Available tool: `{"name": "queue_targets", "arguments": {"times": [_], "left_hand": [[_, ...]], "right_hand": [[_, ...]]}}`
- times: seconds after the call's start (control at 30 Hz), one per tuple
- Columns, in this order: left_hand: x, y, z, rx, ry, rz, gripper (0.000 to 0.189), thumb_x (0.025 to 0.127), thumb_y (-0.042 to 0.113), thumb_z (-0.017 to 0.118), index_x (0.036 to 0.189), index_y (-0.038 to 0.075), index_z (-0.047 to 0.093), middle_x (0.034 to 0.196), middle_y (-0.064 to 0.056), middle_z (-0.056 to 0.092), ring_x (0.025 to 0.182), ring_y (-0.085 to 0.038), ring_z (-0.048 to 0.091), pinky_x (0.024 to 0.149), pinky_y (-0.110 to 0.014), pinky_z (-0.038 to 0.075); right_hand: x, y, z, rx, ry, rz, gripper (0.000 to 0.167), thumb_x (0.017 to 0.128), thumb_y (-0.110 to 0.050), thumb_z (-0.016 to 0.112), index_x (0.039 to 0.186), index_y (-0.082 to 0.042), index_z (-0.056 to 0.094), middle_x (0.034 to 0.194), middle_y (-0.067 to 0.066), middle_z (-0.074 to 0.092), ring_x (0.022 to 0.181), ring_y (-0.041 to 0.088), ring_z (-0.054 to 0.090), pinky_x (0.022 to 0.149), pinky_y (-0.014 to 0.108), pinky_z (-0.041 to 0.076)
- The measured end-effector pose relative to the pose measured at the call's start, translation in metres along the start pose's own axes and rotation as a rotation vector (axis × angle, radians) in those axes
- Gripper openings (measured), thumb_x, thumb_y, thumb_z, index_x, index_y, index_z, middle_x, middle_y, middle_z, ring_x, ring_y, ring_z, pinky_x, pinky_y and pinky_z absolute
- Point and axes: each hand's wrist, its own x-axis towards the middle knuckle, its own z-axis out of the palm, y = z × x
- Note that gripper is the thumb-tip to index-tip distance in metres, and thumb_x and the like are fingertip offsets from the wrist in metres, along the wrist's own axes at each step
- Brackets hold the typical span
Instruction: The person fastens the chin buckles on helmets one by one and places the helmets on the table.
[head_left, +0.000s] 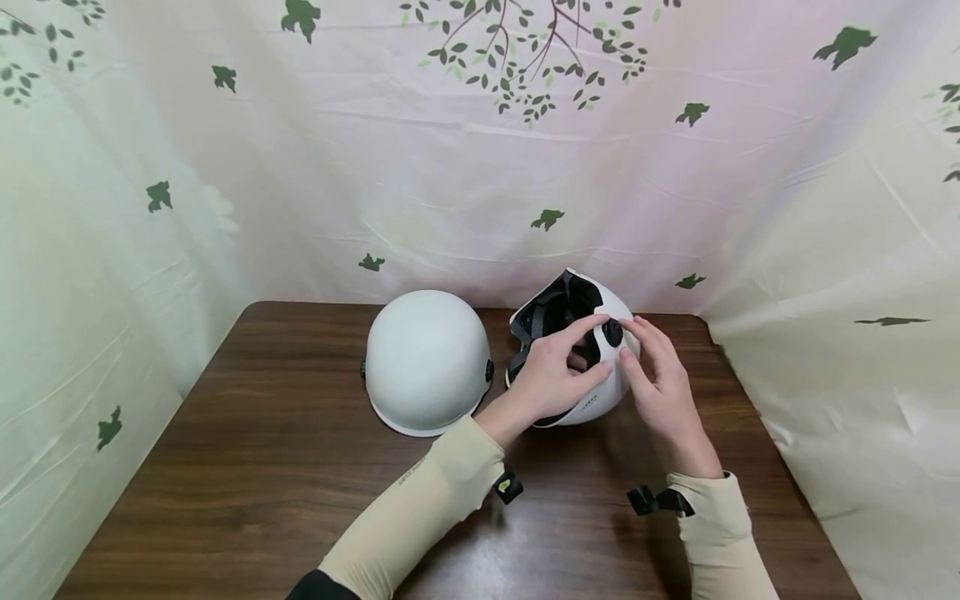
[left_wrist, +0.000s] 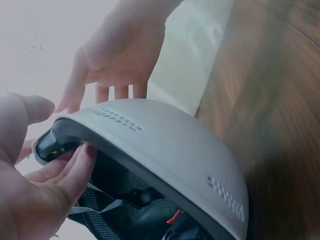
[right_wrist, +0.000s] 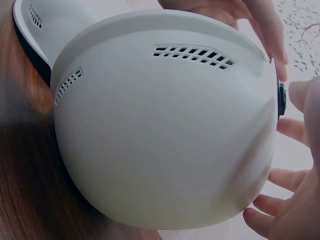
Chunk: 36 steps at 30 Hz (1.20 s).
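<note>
A white helmet (head_left: 615, 387) with a black lined interior lies tipped on its side, its opening facing left in the head view. My left hand (head_left: 551, 375) grips its rim, with some fingers (left_wrist: 82, 162) curled inside the shell. The left thumb is on the outer side. A round black knob (head_left: 612, 333) sits on the upper side of the shell, between both hands. Beside this knob is my right hand (head_left: 663, 396), thumb and fingers spread. In the right wrist view several right fingertips (right_wrist: 262, 207) meet the shell's edge; the thumb stands slightly off the knob.
A second white helmet (head_left: 427, 358) sits dome up on the dark wooden table (head_left: 300, 467), just left of the first. Behind the table hangs a pale cloth (head_left: 450, 167) printed with leaves and birds. Inside the tipped helmet are grey straps (left_wrist: 102, 207) and a red piece (left_wrist: 173, 216).
</note>
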Motion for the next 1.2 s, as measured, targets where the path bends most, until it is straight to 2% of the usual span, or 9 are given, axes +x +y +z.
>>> {"name": "queue_targets", "arguments": {"times": [0.07, 0.33, 0.6, 0.73, 0.9, 1.2], "left_hand": [[0.000, -0.001, 0.000, -0.003, 0.004, -0.002, 0.060, 0.099, 0.021, 0.074, 0.154, 0.024, 0.052, 0.120, -0.005, 0.069, 0.083, 0.002, 0.072, 0.079, -0.012, 0.055], [0.001, -0.001, 0.000, -0.072, 0.031, -0.007, 0.056, 0.095, 0.013, 0.078, 0.147, 0.022, 0.059, 0.113, -0.006, 0.073, 0.081, -0.002, 0.073, 0.080, -0.014, 0.056], [-0.004, -0.011, 0.003, -0.163, 0.062, -0.014, 0.054, 0.090, 0.009, 0.082, 0.140, 0.022, 0.065, 0.108, -0.005, 0.075, 0.078, 0.000, 0.070, 0.078, -0.018, 0.058], [-0.005, -0.013, 0.002, -0.220, 0.083, -0.022, 0.053, 0.089, 0.006, 0.081, 0.138, 0.021, 0.067, 0.107, -0.007, 0.075, 0.077, -0.002, 0.070, 0.078, -0.021, 0.059], [-0.008, -0.017, -0.002, -0.291, 0.100, -0.039, 0.052, 0.088, 0.002, 0.081, 0.136, 0.020, 0.068, 0.105, -0.008, 0.073, 0.075, -0.005, 0.069, 0.078, -0.024, 0.060], [-0.012, -0.024, -0.009, -0.381, 0.133, -0.005, 0.054, 0.088, -0.005, 0.077, 0.137, 0.015, 0.066, 0.104, -0.014, 0.071, 0.072, -0.011, 0.070, 0.077, -0.027, 0.060]], "right_hand": [[-0.001, 0.000, -0.001, 0.003, -0.009, 0.009, 0.045, 0.107, -0.012, 0.059, 0.152, -0.011, 0.055, 0.164, 0.014, 0.039, 0.149, 0.035, 0.038, 0.108, 0.017, 0.039], [-0.001, 0.003, 0.001, 0.060, -0.027, 0.033, 0.053, 0.106, -0.011, 0.062, 0.157, -0.011, 0.049, 0.165, 0.018, 0.035, 0.145, 0.042, 0.043, 0.101, 0.007, 0.039], [-0.002, 0.004, 0.001, 0.028, -0.036, 0.048, 0.056, 0.105, -0.013, 0.065, 0.158, -0.014, 0.048, 0.165, 0.017, 0.034, 0.141, 0.043, 0.048, 0.099, 0.009, 0.041], [-0.003, 0.004, 0.001, 0.028, -0.024, 0.039, 0.055, 0.104, -0.013, 0.065, 0.158, -0.015, 0.049, 0.165, 0.016, 0.035, 0.143, 0.040, 0.046, 0.097, 0.006, 0.040], [-0.002, 0.004, 0.004, 0.033, -0.017, 0.034, 0.054, 0.105, -0.012, 0.063, 0.157, -0.013, 0.049, 0.165, 0.016, 0.035, 0.146, 0.041, 0.043, 0.100, 0.008, 0.040], [0.000, 0.000, 0.006, 0.020, -0.009, 0.046, 0.058, 0.104, -0.015, 0.066, 0.159, -0.018, 0.047, 0.165, 0.015, 0.034, 0.147, 0.036, 0.042, 0.102, 0.012, 0.041]]}}
